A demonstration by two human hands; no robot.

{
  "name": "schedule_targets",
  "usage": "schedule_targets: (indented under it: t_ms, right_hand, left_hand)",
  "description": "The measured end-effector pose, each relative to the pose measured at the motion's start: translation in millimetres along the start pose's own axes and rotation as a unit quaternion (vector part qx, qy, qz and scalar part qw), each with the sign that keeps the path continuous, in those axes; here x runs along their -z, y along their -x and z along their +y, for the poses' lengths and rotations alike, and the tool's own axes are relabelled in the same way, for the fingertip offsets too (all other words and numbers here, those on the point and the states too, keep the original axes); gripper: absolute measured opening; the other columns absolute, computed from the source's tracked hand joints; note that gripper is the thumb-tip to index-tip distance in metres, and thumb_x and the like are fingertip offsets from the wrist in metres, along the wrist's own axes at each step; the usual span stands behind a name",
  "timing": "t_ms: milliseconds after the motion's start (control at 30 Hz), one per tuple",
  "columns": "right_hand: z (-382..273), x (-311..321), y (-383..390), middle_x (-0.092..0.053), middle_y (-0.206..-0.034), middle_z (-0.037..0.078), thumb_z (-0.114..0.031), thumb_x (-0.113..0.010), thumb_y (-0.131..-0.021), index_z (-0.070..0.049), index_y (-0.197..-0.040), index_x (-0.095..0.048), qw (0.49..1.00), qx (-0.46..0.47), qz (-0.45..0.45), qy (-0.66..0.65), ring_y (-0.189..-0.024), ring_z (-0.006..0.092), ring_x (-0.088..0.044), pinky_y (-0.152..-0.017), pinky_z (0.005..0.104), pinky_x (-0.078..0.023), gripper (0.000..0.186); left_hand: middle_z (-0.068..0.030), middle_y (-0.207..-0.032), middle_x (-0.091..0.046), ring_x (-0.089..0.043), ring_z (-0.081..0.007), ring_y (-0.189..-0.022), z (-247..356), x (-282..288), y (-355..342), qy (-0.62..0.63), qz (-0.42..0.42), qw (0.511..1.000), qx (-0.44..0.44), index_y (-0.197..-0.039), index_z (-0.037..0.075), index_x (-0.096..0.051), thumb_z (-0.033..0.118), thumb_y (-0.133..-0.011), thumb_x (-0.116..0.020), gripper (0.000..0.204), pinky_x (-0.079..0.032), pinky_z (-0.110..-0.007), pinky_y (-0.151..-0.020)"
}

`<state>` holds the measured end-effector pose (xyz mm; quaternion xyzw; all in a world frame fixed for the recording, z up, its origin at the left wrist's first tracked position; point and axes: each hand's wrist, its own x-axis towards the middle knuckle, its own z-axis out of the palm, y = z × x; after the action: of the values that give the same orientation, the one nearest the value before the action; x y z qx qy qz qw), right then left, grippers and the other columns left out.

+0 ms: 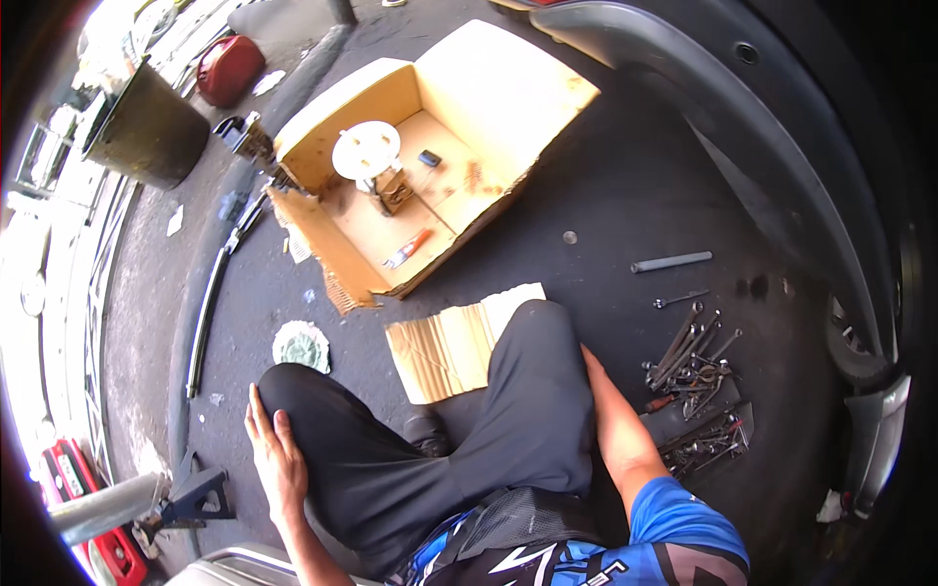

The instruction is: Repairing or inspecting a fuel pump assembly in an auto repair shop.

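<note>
left hand (277, 457) lies flat and empty on the person's own left knee (322, 391); right hand hidden behind the right leg (532, 391), grip unreadable, near the wrench pile (692, 361).

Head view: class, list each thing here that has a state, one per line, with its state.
Cardboard box: open, flaps spread, parts lying inside.
Left hand: empty, flat on the person's knee.
Right hand: hidden behind the leg.
Wrenches: heaped loose on the ground.
Cardboard sheet: flat under the leg.
</note>
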<state>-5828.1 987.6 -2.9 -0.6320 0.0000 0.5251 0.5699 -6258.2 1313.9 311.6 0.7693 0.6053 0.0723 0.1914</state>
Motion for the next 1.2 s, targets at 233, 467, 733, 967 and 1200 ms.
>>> schedule_targets:
  t_ms: [233, 467, 733, 967, 1200]
  right_hand:
    - [0.9, 1.2, 2.5, -0.074, -0.094, 0.005, -0.033, -0.061, -0.108, -0.001, -0.112, -0.077, 0.997, 0.001, 0.075, 0.033, -0.075, 0.0137, -0.067, -0.067, 0.0319, -0.055, 0.035]
    - [-26.4, -6.8, -13.6, -0.073, -0.092, 0.004, -0.035, -0.059, -0.110, -0.002, -0.112, -0.077, 0.983, 0.015, 0.169, 0.065, -0.073, 0.0128, -0.066, -0.066, 0.0313, -0.055, 0.037]
    - [-81.7, -1.7, -20.7, -0.069, -0.093, 0.001, -0.041, -0.058, -0.112, -0.003, -0.114, -0.075, 0.978, 0.013, 0.186, 0.098, -0.073, 0.0088, -0.060, -0.064, 0.0268, -0.051, 0.042]
    - [-140.4, -88.8, -72.1, -0.077, -0.102, 0.011, -0.025, -0.060, -0.109, -0.004, -0.113, -0.077, 0.867, 0.223, 0.143, 0.422, -0.089, 0.0244, -0.073, -0.081, 0.0366, -0.058, 0.027]
    - [-171.8, -158.2, -106.7, -0.075, -0.105, 0.014, -0.022, -0.060, -0.105, -0.007, -0.108, -0.075, 0.780, 0.266, -0.053, 0.564, -0.103, 0.0370, -0.067, -0.098, 0.0474, -0.052, 0.021]
  left_hand:
    - [-0.0339, -0.167, -0.032, -0.039, -0.0521, -0.151, -19.8, -15.1, -15.3, 0.006, 0.013, 1.000, 0.004, -0.170, 0.011, -0.029, 0.038, -0.117, -0.043, 0.061, -0.039, -0.054, -0.122]
    - [-0.0332, -0.167, -0.032, -0.039, -0.0515, -0.151, -24.2, -24.3, -23.5, 0.025, 0.027, 0.999, -0.007, -0.169, 0.011, -0.032, 0.038, -0.116, -0.047, 0.061, -0.038, -0.054, -0.123]
    - [-0.0275, -0.166, -0.036, -0.037, -0.0484, -0.154, 6.7, -44.4, -29.0, 0.029, 0.060, 0.995, -0.081, -0.158, 0.011, -0.051, 0.027, -0.107, -0.066, 0.055, -0.035, -0.055, -0.126]
    - [-0.0234, -0.167, -0.038, -0.034, -0.0473, -0.155, 33.0, -55.0, -50.4, -0.009, 0.045, 0.995, -0.092, -0.152, 0.013, -0.059, 0.027, -0.104, -0.069, 0.051, -0.032, -0.056, -0.127]
    - [-0.0236, -0.164, -0.043, -0.033, -0.0467, -0.155, 76.2, -45.2, -91.4, -0.110, -0.057, 0.990, -0.065, -0.152, 0.014, -0.060, 0.033, -0.102, -0.072, 0.055, -0.029, -0.055, -0.128]
